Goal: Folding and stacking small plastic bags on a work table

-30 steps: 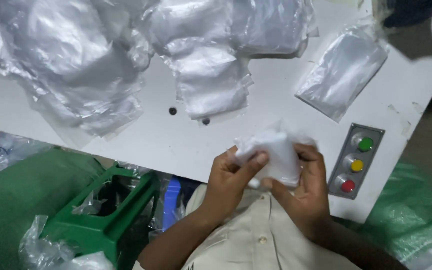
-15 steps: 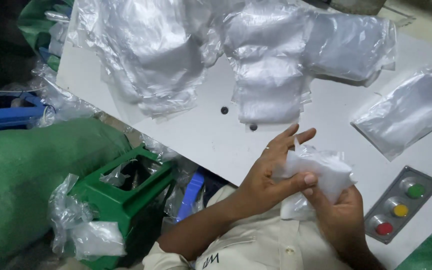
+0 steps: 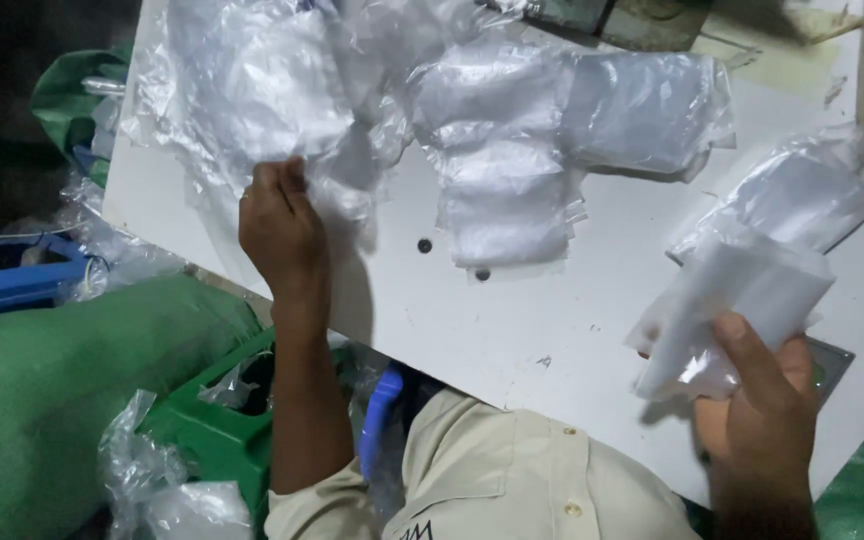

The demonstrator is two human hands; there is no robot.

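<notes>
My right hand (image 3: 760, 408) holds a folded white cloth in a clear plastic bag (image 3: 730, 305) above the right edge of the white table (image 3: 472, 320). Over at the left, my left hand (image 3: 280, 228) pinches the edge of a loose heap of clear plastic bags (image 3: 252, 95) on the table's far left part. A flat stack of clear bags (image 3: 507, 200) lies in the middle of the table, and a filled clear packet (image 3: 802, 195) sits just beyond my right hand.
A small panel with buttons (image 3: 830, 362) is set in the table, mostly hidden behind my right hand. Below the table's left edge are a big green sack (image 3: 62, 390), a green plastic crate (image 3: 217, 425), a blue crate (image 3: 7, 285) and crumpled plastic (image 3: 152, 490).
My left hand let go of the white packet and reached up left to the heap of bags. My right hand alone now holds the packet, further right. The camera turned left.
</notes>
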